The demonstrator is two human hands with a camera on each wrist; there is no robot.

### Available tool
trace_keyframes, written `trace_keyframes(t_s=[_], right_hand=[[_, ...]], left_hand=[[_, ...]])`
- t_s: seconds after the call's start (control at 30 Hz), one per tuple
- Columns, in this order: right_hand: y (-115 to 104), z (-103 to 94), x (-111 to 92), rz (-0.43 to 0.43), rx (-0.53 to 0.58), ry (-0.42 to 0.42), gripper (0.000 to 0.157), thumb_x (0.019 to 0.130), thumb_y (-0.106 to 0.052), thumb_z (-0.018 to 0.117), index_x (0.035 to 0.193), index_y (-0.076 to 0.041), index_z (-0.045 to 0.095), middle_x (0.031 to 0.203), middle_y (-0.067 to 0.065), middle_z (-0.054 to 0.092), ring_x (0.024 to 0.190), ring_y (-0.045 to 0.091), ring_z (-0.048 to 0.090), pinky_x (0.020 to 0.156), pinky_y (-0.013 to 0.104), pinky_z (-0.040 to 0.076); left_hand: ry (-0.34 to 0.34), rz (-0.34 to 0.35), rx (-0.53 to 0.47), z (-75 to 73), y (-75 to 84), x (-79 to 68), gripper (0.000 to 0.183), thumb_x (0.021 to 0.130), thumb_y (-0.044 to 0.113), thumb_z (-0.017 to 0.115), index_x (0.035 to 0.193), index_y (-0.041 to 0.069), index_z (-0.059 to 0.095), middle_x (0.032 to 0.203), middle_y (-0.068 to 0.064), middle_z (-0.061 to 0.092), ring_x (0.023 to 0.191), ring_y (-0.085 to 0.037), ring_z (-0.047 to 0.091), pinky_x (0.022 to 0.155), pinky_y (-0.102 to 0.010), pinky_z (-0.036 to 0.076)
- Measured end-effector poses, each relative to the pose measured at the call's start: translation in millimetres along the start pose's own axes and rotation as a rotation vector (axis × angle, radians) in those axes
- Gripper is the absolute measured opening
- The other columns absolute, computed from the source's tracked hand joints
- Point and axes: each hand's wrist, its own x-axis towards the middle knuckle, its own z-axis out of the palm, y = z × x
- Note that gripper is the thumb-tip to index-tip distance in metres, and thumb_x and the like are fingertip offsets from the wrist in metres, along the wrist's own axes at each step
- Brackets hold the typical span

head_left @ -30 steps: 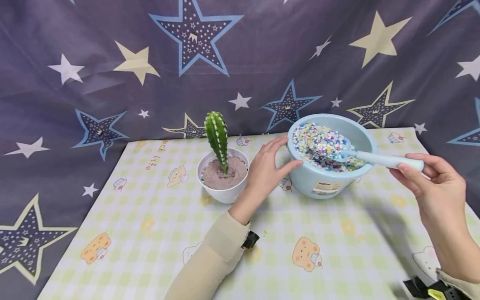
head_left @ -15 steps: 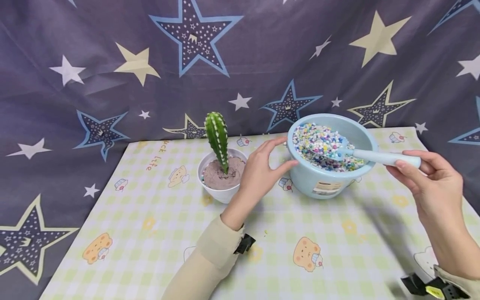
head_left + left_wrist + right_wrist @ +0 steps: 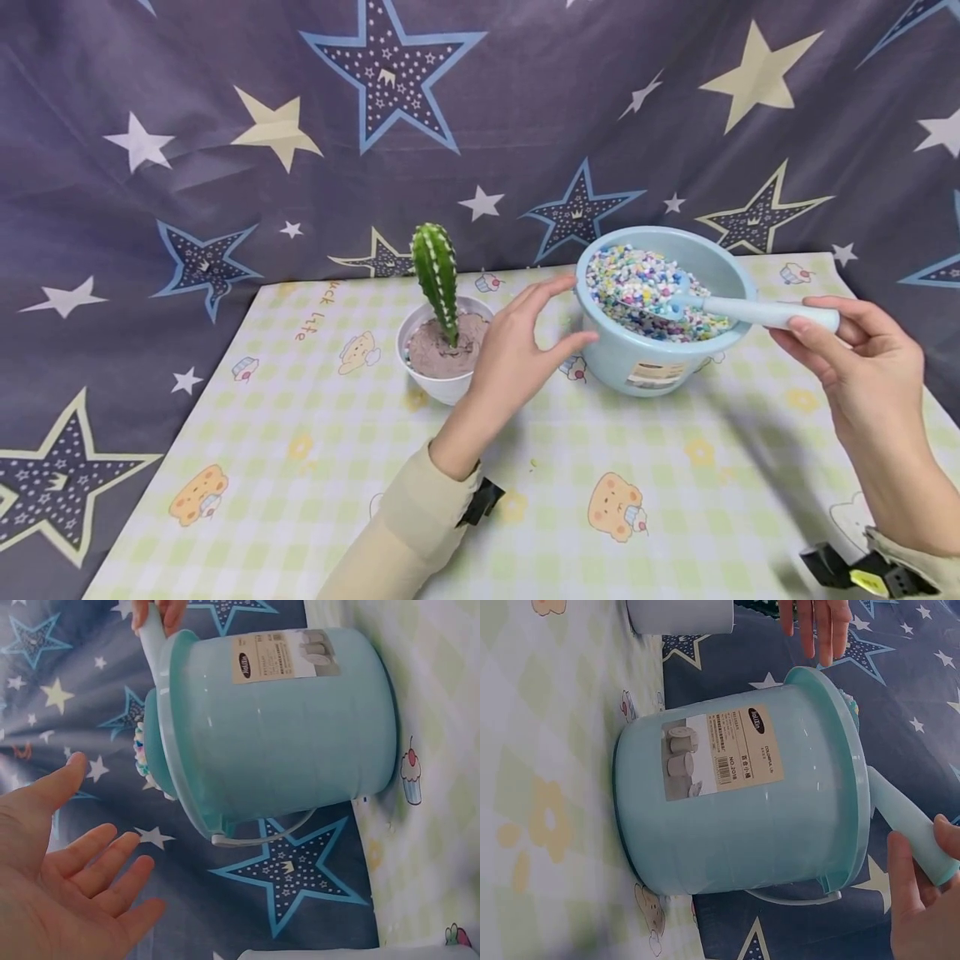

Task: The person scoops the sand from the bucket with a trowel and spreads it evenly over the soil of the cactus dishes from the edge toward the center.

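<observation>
My right hand [image 3: 873, 375] grips the handle of a light blue scoop [image 3: 757, 312], thumb on top. Heaped with small multicoloured pebbles [image 3: 637, 275], the scoop's bowl is at the mouth of a light blue bucket [image 3: 618, 354]; the left wrist view shows that bowl [image 3: 154, 742] just above the rim. More pebbles lie inside the bucket. My left hand [image 3: 517, 350] is held between bucket and cactus pot, fingers spread. In the left wrist view a gap separates that hand [image 3: 82, 877] from the bucket, and it holds nothing.
Left of the bucket stands a white pot [image 3: 442, 389] with a green cactus [image 3: 435, 279] in brownish soil, partly covered by my left hand. A checked cloth [image 3: 300, 517] covers the table. Behind it hangs a dark curtain [image 3: 525, 108] with stars.
My left hand has drawn back from the bucket's rim, a little to the left and nearer to me. The loaded scoop has shifted slightly left in my right hand.
</observation>
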Motion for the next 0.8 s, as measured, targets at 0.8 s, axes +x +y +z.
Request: trace_keyframes(t_s=[0.8], right_hand=[[6.8,17.6,-2.0,0.023,0.013,-0.049,0.030,0.085,0.030,0.051,0.110,0.019,0.063,0.096,0.020,0.074,0.091,0.026,0.076,0.079,0.039,0.061]], left_hand=[[0.124,0.061,-0.103,-33.0,-12.6,-33.2,0.055,0.084,0.026,0.081,0.135,0.017,0.062,0.136,0.002,0.065,0.131,-0.012,0.057,0.113,-0.031,0.045]])
